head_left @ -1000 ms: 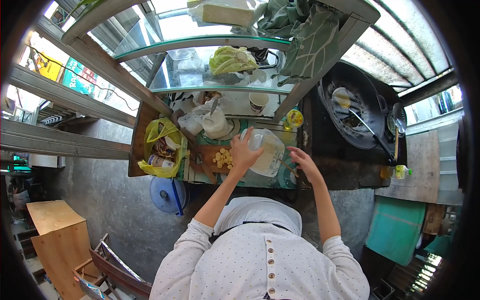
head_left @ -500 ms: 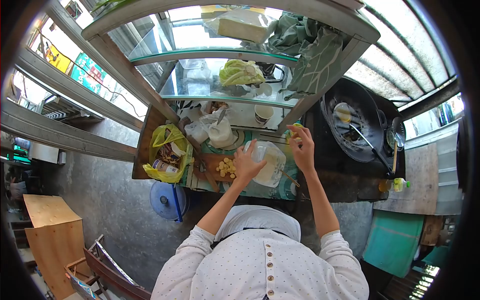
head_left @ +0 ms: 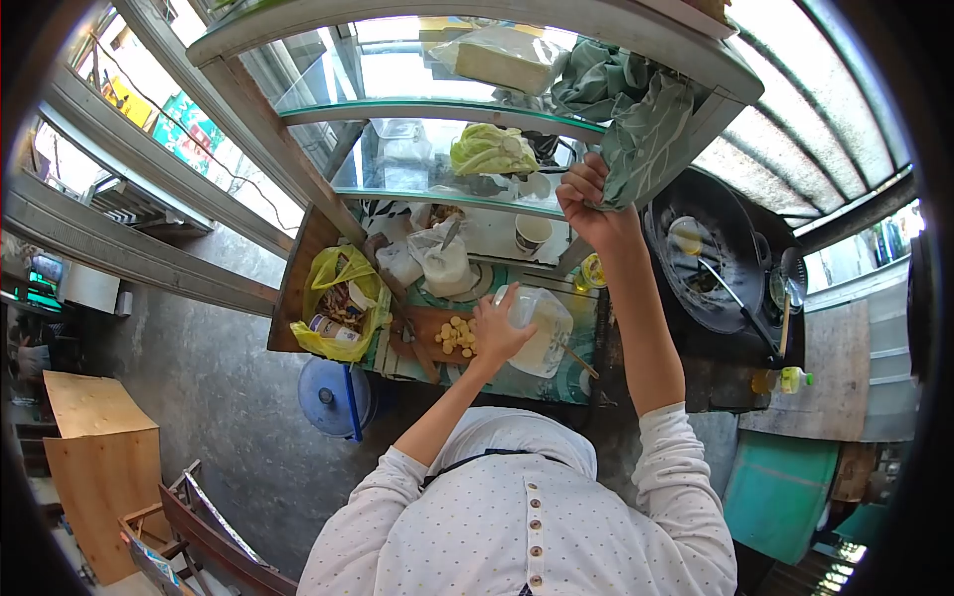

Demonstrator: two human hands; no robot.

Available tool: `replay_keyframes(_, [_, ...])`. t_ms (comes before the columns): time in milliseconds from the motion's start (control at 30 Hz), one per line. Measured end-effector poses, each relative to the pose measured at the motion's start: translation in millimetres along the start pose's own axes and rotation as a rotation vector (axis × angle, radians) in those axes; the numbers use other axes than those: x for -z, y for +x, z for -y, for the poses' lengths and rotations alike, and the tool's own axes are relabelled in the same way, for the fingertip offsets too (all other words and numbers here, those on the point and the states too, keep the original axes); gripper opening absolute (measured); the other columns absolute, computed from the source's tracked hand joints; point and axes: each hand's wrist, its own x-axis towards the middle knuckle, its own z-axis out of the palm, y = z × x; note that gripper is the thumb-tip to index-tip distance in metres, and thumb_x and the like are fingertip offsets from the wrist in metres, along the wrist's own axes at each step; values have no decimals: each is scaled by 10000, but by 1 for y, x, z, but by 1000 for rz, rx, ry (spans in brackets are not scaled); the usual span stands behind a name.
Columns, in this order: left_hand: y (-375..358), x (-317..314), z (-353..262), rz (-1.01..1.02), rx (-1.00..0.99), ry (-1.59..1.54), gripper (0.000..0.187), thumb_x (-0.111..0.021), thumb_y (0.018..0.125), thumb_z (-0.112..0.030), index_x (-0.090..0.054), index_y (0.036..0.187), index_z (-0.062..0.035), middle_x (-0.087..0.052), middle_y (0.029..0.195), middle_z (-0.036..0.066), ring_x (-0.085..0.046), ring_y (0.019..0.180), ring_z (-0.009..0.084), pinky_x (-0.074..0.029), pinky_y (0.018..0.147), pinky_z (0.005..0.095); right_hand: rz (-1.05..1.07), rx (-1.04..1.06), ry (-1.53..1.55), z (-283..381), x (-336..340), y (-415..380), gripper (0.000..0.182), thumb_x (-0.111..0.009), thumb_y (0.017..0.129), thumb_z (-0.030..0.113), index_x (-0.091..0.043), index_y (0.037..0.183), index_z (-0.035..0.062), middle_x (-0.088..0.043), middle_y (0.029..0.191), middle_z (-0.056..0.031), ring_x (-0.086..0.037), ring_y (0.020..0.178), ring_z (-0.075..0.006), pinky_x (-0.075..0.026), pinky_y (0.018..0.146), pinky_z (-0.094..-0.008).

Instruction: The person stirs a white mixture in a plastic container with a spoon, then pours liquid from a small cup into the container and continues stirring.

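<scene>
While the cloth (head_left: 646, 139) is gripped by right fingers (head_left: 583, 183), the tub (head_left: 546, 333) could be tipped if pushed by splayed left fingers (head_left: 487, 312).

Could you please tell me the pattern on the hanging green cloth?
Pale lines over muted green on the cloth, clearest in the head view.

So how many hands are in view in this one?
2. The left hand is open at the near-left edge of the translucent plastic container; the right hand is raised, fingers curled around the lower edge of the green patterned cloth.
</scene>
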Motion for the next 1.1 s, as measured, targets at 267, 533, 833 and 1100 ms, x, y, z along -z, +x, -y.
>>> replay_keyframes(267, [1, 1, -1, 1, -6, 20, 789, -699, 595, -370, -407, 1323, -280, -407, 1160, 212, -393, 1088, 381, -373, 861, 494, 14, -20, -119, 6, 4, 2, 239, -480, 873, 188, -395, 659, 125, -287, 510, 48, -288, 419, -59, -205, 424, -230])
replay_keyframes(533, [3, -1, 3, 1, -25, 14, 788, -700, 596, -363, -404, 1322, -290, -403, 1175, 212, -386, 1104, 382, -371, 866, 501, -202, -95, -511, 9, 20, -33, 263, -462, 866, 330, -488, 714, 117, -290, 499, 53, -294, 420, -66, -208, 391, -227])
replay_keyframes(833, [5, -1, 4, -5, -24, 12, 793, -707, 592, -358, -404, 1322, -285, -415, 1156, 204, -397, 1093, 375, -377, 855, 493, -853, -433, -2543, -38, 167, -212, 528, -463, 854, 486, -484, 1197, 85, -606, 972, -196, -590, 904, -380, -446, 788, -456])
replay_keyframes(1100, [9, 1, 6, 16, -26, 4, 779, -696, 598, -349, -409, 1317, -265, -415, 1158, 214, -395, 1094, 383, -389, 872, 476, -890, -656, -2143, -61, 179, -232, 316, -523, 862, 333, -553, 1041, 75, -617, 842, -218, -602, 840, -388, -482, 708, -464])
